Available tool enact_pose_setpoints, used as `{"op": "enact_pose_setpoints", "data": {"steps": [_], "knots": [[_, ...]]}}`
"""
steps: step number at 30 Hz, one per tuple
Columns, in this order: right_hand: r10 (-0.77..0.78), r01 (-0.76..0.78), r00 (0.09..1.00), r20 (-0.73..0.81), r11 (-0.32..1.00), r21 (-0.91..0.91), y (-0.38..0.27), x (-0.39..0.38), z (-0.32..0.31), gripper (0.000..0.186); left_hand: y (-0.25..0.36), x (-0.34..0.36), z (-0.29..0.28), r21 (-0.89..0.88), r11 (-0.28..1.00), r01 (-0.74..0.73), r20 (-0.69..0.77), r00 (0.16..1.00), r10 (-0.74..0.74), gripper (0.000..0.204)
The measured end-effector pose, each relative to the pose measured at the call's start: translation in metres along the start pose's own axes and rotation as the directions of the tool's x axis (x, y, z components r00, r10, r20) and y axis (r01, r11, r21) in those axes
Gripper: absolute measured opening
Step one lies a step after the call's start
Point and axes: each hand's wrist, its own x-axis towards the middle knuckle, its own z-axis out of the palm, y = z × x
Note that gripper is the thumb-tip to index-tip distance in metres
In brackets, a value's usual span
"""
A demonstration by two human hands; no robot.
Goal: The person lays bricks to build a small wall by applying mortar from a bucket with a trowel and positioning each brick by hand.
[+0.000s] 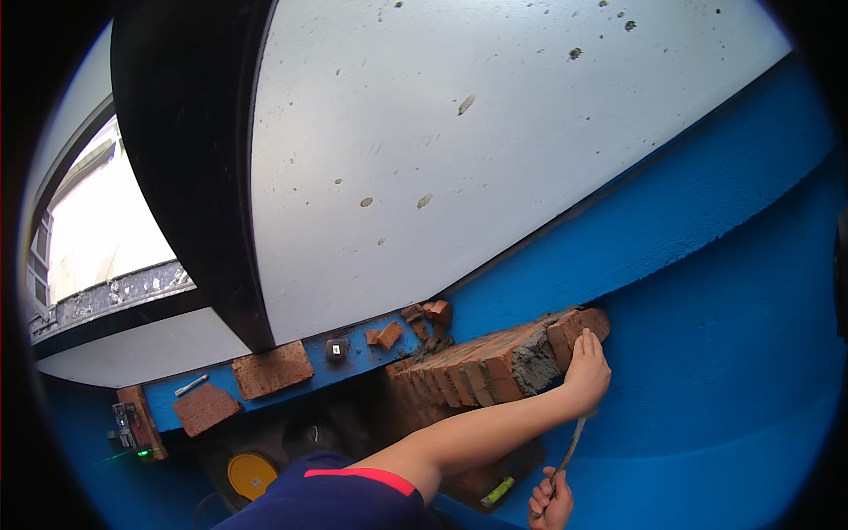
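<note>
My left arm reaches across to the right, and my left hand (pixel 588 375) has its fingers on a red brick (pixel 574 336) at the end of a mortared brick stack (pixel 464 369). Grey mortar (pixel 535 362) shows thickly beside that brick. Closer to the lower edge, my right hand (pixel 551 502) is closed round the handle of a thin trowel (pixel 576 437). The trowel is seen nearly edge-on and points up toward my left wrist. Its blade is mostly hidden.
Along a blue ledge (pixel 353 360) lie loose bricks (pixel 272 369), broken brick pieces (pixel 387 335), a dark tape measure (pixel 336 350) and a marker (pixel 192 385). A laser level (pixel 132 428) glows green at left. Below are a yellow round lid (pixel 252 475) and a small yellow-green tool (pixel 497 492).
</note>
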Motion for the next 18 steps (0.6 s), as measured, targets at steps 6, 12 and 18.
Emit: {"op": "enact_pose_setpoints", "data": {"steps": [6, 12, 18], "knots": [[0.091, -0.114, 0.984, 0.155, 0.983, 0.142, -0.004, 0.005, 0.003, 0.030, 0.003, 0.010, 0.007, -0.103, 0.992, 0.069, 0.230, 0.972, -0.044, 0.046], [0.143, -0.194, 0.970, 0.199, 0.944, 0.268, 0.005, 0.017, 0.001, 0.032, -0.005, 0.008, 0.007, -0.076, 0.994, 0.076, 0.256, 0.965, -0.054, 0.046], [0.109, -0.138, 0.985, 0.135, 0.962, 0.234, 0.016, 0.014, 0.009, 0.038, -0.003, 0.010, 0.008, -0.091, 0.995, 0.052, 0.214, 0.976, -0.031, 0.048]]}}
